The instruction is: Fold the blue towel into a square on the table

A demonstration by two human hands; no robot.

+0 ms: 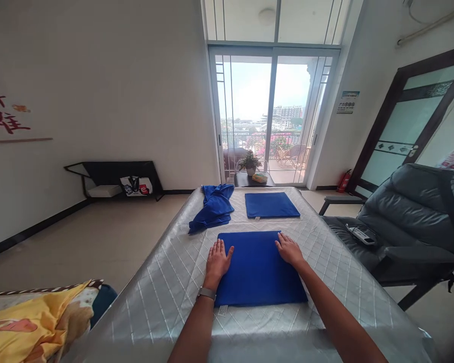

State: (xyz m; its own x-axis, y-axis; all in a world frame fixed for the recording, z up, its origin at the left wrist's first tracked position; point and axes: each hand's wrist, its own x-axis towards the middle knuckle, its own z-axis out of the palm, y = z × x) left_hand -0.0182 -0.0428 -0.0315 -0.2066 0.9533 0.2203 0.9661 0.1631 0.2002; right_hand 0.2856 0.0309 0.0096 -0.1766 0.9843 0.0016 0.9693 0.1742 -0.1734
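A flat blue cloth cover [255, 275], roughly square, lies in front of me on the quilted silvery bed surface [166, 282]. A small white label [223, 310] sticks out at its near left corner. My left hand [217, 259] rests flat on the cover's left edge, thumb spread away from the fingers. On the far right corner lies my right hand [288, 248], fingers stretched out. Farther back is a second flat blue cloth [271, 205] with its own label. To the left of that one sits a crumpled blue cloth [215, 206].
A grey recliner [412, 212] with a power strip [362, 236] on its seat stands at the right. Beyond the bed's far end, a small table holds a potted plant [250, 162]. Yellow bedding [34, 322] lies at the lower left. A black rack [117, 174] leans by the wall.
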